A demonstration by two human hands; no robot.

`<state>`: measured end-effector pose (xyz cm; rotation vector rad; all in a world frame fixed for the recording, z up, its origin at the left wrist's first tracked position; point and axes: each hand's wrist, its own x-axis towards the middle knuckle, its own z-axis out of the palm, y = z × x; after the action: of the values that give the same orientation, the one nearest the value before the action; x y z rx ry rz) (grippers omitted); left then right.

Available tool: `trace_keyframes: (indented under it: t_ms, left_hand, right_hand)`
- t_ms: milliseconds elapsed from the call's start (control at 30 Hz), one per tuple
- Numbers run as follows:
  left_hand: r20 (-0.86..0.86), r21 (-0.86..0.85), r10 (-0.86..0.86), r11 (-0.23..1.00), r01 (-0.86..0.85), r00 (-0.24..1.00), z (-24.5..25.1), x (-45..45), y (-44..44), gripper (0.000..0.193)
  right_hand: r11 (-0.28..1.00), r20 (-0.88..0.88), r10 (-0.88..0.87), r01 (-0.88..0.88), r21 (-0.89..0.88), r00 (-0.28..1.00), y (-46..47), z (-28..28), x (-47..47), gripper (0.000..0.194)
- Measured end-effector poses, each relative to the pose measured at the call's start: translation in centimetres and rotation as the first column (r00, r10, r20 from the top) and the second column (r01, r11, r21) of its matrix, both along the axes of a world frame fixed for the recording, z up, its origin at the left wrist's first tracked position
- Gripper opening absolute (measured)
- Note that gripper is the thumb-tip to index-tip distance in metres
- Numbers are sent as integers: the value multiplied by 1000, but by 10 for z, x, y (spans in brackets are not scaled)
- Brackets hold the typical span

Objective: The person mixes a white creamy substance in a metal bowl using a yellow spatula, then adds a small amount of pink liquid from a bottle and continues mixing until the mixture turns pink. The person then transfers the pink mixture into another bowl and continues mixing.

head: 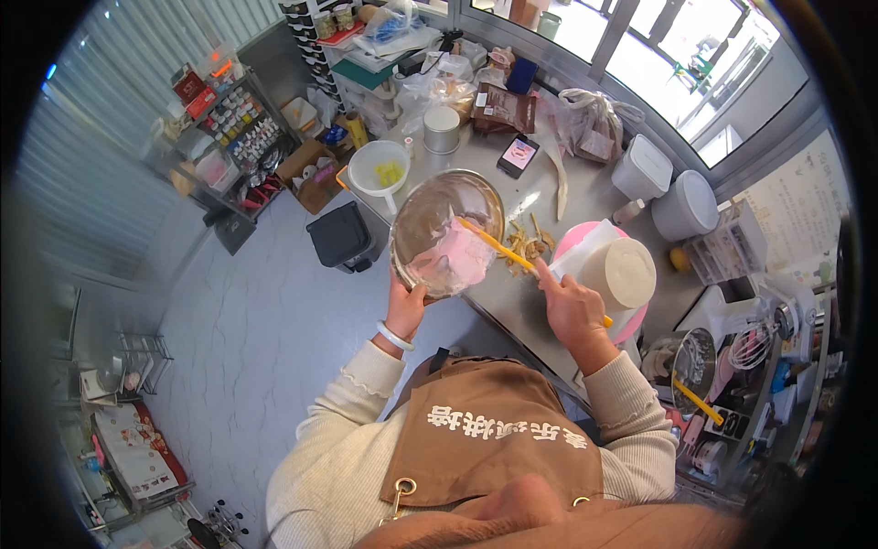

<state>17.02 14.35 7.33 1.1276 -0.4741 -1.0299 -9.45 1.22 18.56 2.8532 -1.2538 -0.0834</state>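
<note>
My left hand grips the rim of a shiny metal mixing bowl, tilted so its inside faces me. Pink cream lies along the lower side of the bowl, with smears up the wall. In my right hand is a yellow-handled spatula, its head in the cream. Just beyond that hand, a pale frosted round cake stands on white paper over a pink round board. The spatula's blade is partly buried in the cream.
Brown scraps lie on the metal table near the bowl. Behind are a white strainer-like bowl, a tin, a phone and white tubs. At right stands a mixer with a whisk beside another bowl.
</note>
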Motion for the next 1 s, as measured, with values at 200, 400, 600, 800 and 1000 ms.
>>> trace_keyframes:
  t_ms: [200,400,600,800,1000]
  left_hand:
    - [41,-29,36,999,-35,999,-14,5,-5,77]
    - [57,11,-23,1000,22,998,-13,9,0,79]
    - [-26,-5,23,1000,-23,999,-9,11,-8,85]
    - [-7,-2,-45,999,45,999,2,13,-3,87]
    - [133,-51,34,998,-27,991,-6,7,-6,84]
  right_hand:
    - [978,25,186,-187,93,982,42,-13,2,54]
    - [991,110,8,7,-130,994,8,-9,4,44]
    - [983,50,143,-148,105,988,42,-11,7,57]
    - [999,-6,-19,19,49,1000,7,2,8,62]
    - [982,-18,175,-173,78,984,47,-7,3,63]
